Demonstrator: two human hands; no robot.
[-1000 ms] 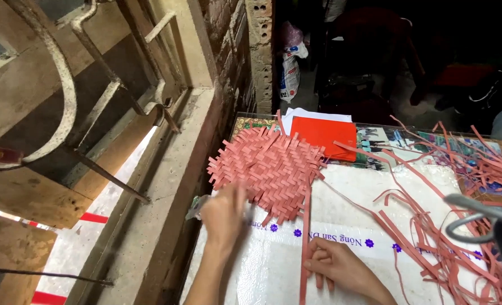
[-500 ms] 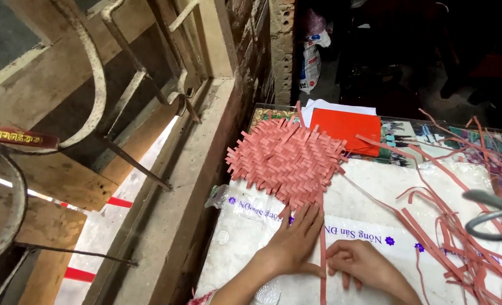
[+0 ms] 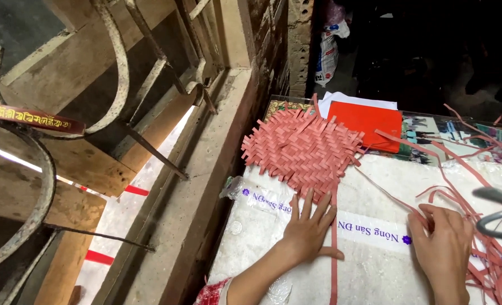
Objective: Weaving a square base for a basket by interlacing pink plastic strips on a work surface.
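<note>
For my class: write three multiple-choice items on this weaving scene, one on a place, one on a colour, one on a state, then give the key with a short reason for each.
1. Where does the flat orange-red sheet lie?
A. beyond the woven mat of pink strips, at its far right edge
B. under the left hand
C. on the window ledge

2. What colour is the sacking that covers the table?
A. black
B. white
C. green

3. How is the left hand held?
A. clenched in a fist
B. lifted high above the table
C. flat, fingers spread, beside a long pink strip

Key: 1 A, the sheet sits past the mat, farther from the person. 2 B, the woven sacking is white. 3 C, the palm is down with fingers fanned near the mat's near edge; the right hand rests among the loose pink strips.
</note>
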